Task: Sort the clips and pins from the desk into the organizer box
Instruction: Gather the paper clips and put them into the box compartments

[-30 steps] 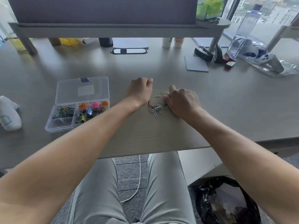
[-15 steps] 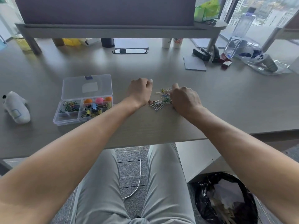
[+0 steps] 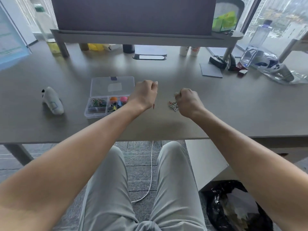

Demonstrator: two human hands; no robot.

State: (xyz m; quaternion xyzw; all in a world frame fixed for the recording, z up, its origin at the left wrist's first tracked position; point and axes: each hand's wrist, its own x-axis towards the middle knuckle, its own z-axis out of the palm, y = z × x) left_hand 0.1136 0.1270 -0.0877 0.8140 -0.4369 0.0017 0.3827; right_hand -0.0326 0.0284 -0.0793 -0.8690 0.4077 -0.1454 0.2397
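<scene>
Paper clips (image 3: pixel 173 105) dangling from my right hand (image 3: pixel 187 101), fisted round the bunch above the desk (image 3: pixel 233 104); my left hand (image 3: pixel 144 95), curled, apparently trails one clip; I should carry both level to the organizer box (image 3: pixel 95 114) at left, releasing low over its clip compartment
</scene>
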